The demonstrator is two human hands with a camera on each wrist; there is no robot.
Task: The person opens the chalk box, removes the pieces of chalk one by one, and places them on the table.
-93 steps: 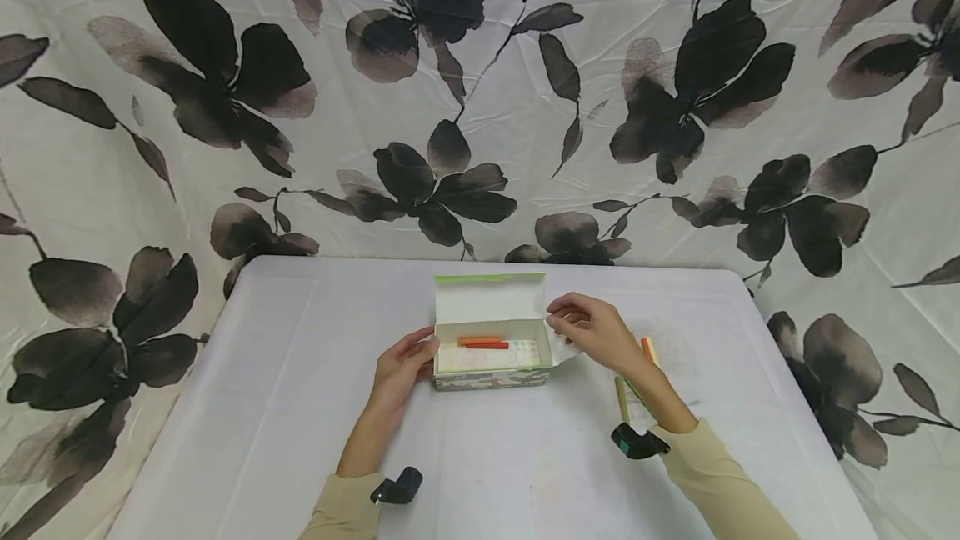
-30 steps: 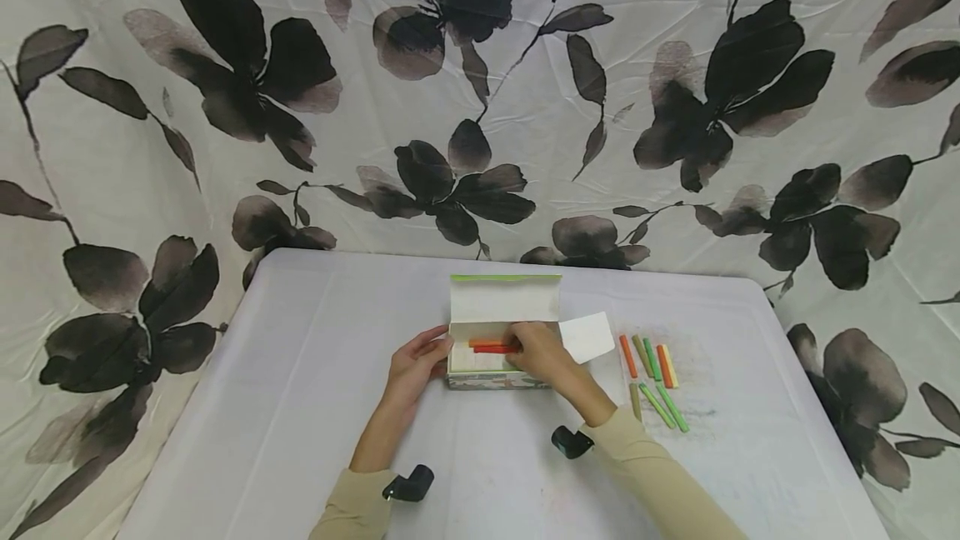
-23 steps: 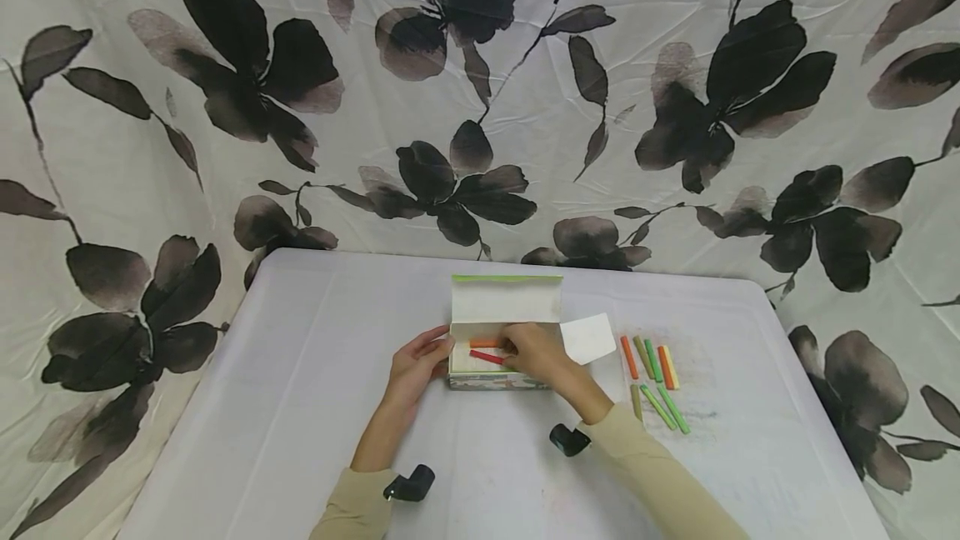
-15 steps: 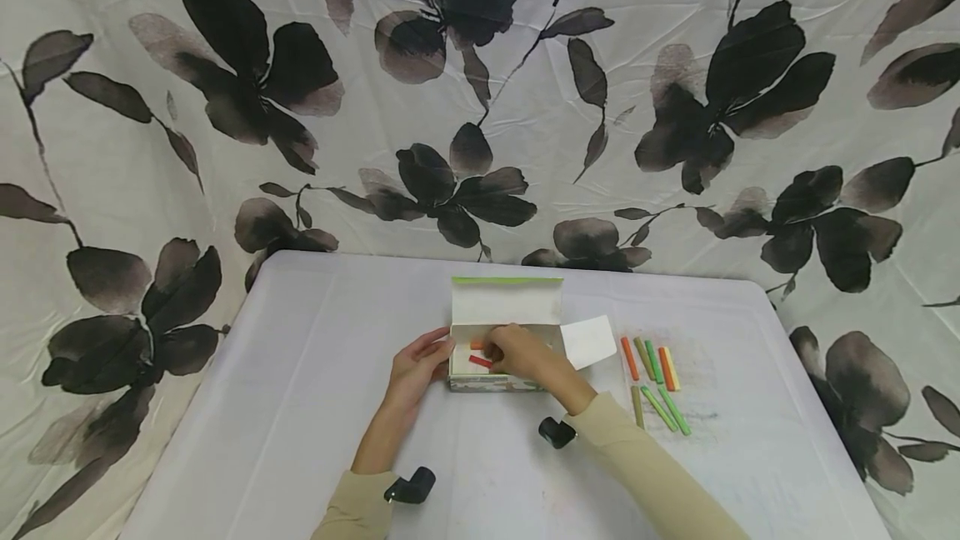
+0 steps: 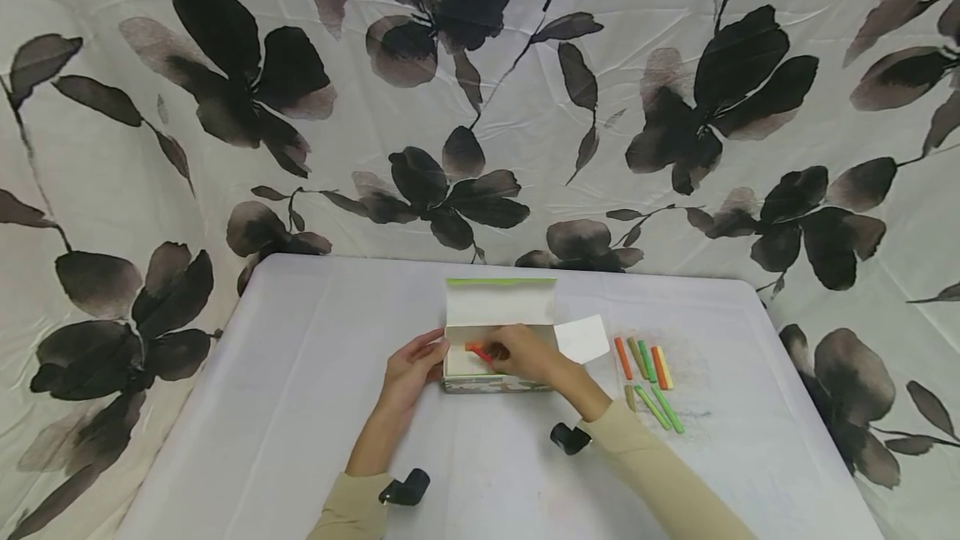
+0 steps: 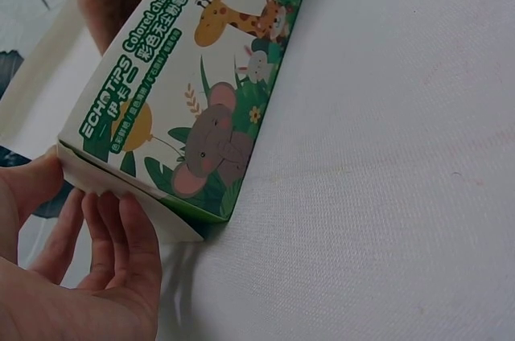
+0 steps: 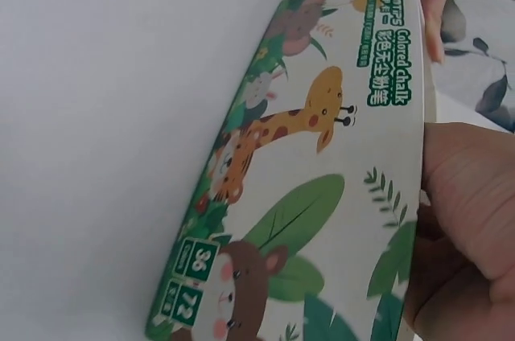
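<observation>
An open cardboard box of colored chalk (image 5: 495, 387) stands on the white table, its lid raised. My left hand (image 5: 408, 369) holds the box's left end, thumb at the upper edge and fingers against the side flap (image 6: 149, 208). Reaching into the box, my right hand (image 5: 521, 354) pinches a tilted red chalk stick (image 5: 478, 352). An orange chalk stick (image 5: 471, 347) shows beside the red one, partly covered by the fingers. In the right wrist view the front panel (image 7: 322, 156) hides those fingertips.
Right of the box several chalk sticks lie in two rows, among them an orange stick (image 5: 623, 358) and a green stick (image 5: 667, 409). The box's right flap (image 5: 582, 339) sticks out toward them. A floral cloth (image 5: 420, 107) hangs behind the table.
My right hand has moved from the box's right flap into the box. There the red chalk stick has shifted from lying flat to tilted. The left hand stays at the box's left end.
</observation>
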